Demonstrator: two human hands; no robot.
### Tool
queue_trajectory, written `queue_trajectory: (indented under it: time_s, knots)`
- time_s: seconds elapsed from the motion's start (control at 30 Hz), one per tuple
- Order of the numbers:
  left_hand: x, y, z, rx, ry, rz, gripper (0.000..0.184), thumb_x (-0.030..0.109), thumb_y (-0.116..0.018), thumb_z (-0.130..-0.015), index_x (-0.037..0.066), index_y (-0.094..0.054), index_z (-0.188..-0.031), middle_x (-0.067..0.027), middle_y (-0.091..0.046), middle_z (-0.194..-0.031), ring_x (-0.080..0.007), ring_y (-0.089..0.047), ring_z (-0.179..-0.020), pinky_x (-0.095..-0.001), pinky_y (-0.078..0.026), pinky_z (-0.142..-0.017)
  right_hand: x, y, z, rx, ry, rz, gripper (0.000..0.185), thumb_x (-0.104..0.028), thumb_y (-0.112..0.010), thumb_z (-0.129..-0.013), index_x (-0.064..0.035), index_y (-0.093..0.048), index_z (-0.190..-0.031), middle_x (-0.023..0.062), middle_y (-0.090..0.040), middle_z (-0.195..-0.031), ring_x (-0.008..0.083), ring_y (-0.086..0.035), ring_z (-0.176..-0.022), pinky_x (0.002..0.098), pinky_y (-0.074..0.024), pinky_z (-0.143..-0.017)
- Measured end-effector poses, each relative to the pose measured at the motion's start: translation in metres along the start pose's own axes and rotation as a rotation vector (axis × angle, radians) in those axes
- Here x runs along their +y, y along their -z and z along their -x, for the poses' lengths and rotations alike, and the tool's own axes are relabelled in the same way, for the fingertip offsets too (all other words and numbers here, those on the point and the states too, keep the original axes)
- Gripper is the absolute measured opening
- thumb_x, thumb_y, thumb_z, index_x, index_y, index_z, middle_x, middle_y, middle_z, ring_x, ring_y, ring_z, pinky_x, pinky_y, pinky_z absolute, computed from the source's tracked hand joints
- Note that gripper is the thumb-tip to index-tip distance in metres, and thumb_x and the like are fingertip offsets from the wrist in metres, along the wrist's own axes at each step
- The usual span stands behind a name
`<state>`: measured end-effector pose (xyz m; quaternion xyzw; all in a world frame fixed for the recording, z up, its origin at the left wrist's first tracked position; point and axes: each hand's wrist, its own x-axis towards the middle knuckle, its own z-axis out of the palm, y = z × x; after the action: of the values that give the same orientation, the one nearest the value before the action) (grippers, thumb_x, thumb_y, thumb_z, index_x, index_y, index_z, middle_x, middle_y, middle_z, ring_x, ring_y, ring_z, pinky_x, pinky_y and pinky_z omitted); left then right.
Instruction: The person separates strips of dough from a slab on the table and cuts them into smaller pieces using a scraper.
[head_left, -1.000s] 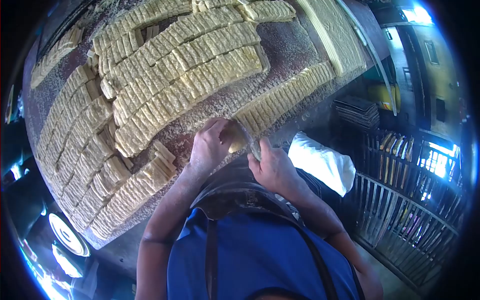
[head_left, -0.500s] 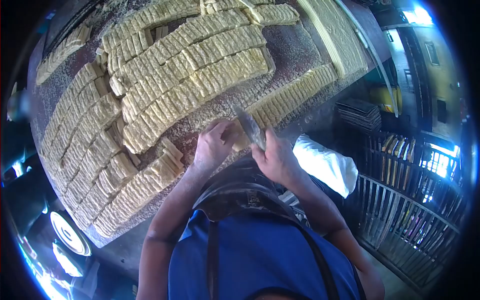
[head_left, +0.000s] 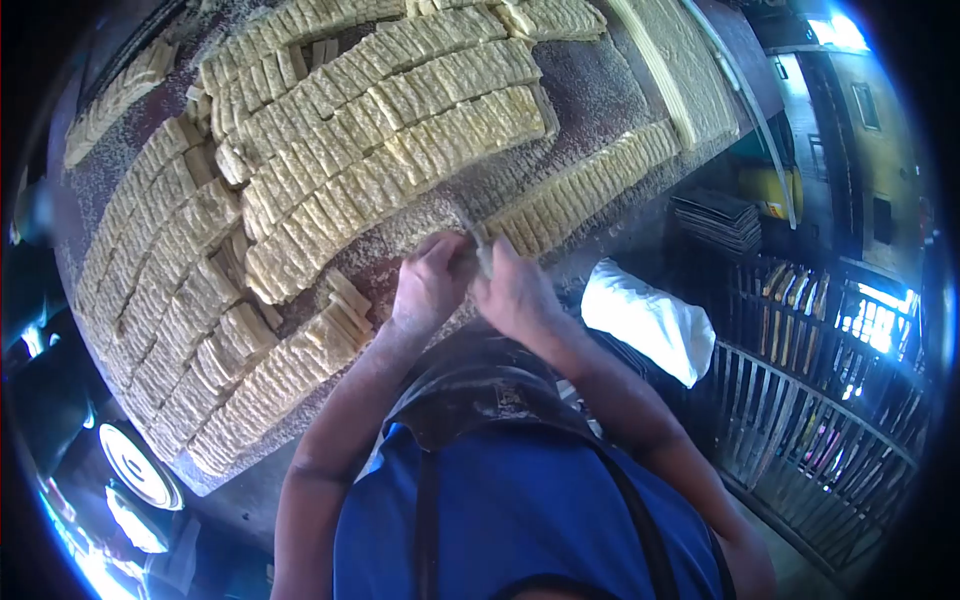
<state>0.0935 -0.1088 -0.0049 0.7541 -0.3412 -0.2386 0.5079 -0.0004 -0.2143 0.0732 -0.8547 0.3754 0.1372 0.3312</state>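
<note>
My right hand (head_left: 515,290) is wrapped round a knife (head_left: 477,234), whose narrow blade shows edge-on and points up and to the left. The blade stands at the near end of a floury, pale yellow row of dough (head_left: 590,187) that is scored into narrow slices. Close on the blade's left is my left hand (head_left: 427,285), its fingers curled inward. What those fingers hold, if anything, is hidden. Further cut dough strips (head_left: 390,180) lie in long rows beyond both hands, with a small loose bundle of strips (head_left: 347,297) left of my left hand.
The table (head_left: 585,85) is dusted with flour. A long uncut slab of layered dough (head_left: 690,85) lies at its right end. Below the table's right edge are a white sack (head_left: 650,320), a stack of dark trays (head_left: 717,222) and a slatted rack (head_left: 800,410).
My right hand has moved left, up against my left hand. The knife has turned from showing its flat side to nearly edge-on. My left hand has barely moved.
</note>
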Motion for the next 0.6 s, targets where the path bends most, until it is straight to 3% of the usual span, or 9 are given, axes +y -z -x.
queue_trajectory:
  time_s: [0.13, 0.2, 0.33, 0.4, 0.53, 0.6]
  knots:
    - [0.001, 0.001, 0.003, 0.078, -0.137, 0.002, 0.026, 0.002, -0.073, -0.078, 0.000, -0.069, -0.104, -0.0153, -0.071, -0.100, -0.0272, -0.073, -0.086, -0.0340, -0.059, -0.076, 0.008, 0.026, 0.013, 0.036, 0.110, -0.035, 0.029, -0.020, -0.062, -0.091, 0.0014, -0.046, -0.103, 0.0302, -0.064, -0.072, 0.0504, -0.066, -0.075, 0.0582, -0.0531, -0.070]
    - [0.007, 0.005, 0.007, 0.064, 0.022, 0.084, 0.026, 0.002, -0.074, -0.078, 0.000, -0.070, -0.104, -0.0140, -0.072, -0.101, -0.0264, -0.073, -0.088, -0.0339, -0.059, -0.077, 0.005, 0.027, 0.032, 0.067, 0.125, -0.028, 0.029, -0.021, -0.062, -0.092, 0.0017, -0.046, -0.102, 0.0294, -0.064, -0.071, 0.0502, -0.066, -0.073, 0.0577, -0.0530, -0.069]
    - [-0.006, 0.006, 0.011, 0.059, -0.007, 0.060, 0.026, 0.002, -0.075, -0.078, 0.000, -0.071, -0.103, -0.0129, -0.072, -0.103, -0.0259, -0.074, -0.089, -0.0336, -0.059, -0.078, 0.002, 0.022, 0.053, 0.000, 0.077, 0.018, 0.031, -0.022, -0.061, -0.093, 0.0015, -0.045, -0.106, 0.0301, -0.065, -0.074, 0.0510, -0.066, -0.075, 0.0585, -0.0521, -0.070]
    - [-0.008, 0.006, 0.010, 0.037, -0.049, 0.014, 0.027, 0.000, -0.070, -0.077, -0.002, -0.069, -0.104, -0.0191, -0.071, -0.109, -0.0343, -0.072, -0.095, -0.0375, -0.059, -0.080, 0.001, 0.019, 0.057, -0.052, -0.002, 0.029, 0.033, -0.023, -0.060, -0.094, 0.0008, -0.043, -0.109, 0.0319, -0.065, -0.077, 0.0515, -0.066, -0.079, 0.0598, -0.0512, -0.074]
    - [-0.009, 0.006, 0.009, 0.003, -0.053, -0.022, 0.025, 0.000, -0.070, -0.078, -0.002, -0.070, -0.103, -0.0188, -0.071, -0.106, -0.0342, -0.072, -0.093, -0.0382, -0.060, -0.079, -0.002, 0.014, 0.049, -0.101, -0.074, 0.042, 0.032, -0.022, -0.060, -0.094, -0.0002, -0.044, -0.109, 0.0323, -0.065, -0.079, 0.0520, -0.065, -0.081, 0.0599, -0.0515, -0.077]
    - [-0.011, 0.002, 0.009, 0.036, -0.011, -0.003, 0.023, 0.002, -0.074, -0.077, 0.002, -0.071, -0.100, -0.0141, -0.072, -0.099, -0.0292, -0.074, -0.085, -0.0357, -0.059, -0.077, 0.006, -0.005, 0.026, -0.060, -0.011, 0.048, 0.031, -0.021, -0.060, -0.093, -0.0007, -0.044, -0.110, 0.0305, -0.065, -0.078, 0.0518, -0.066, -0.079, 0.0592, -0.0526, -0.077]
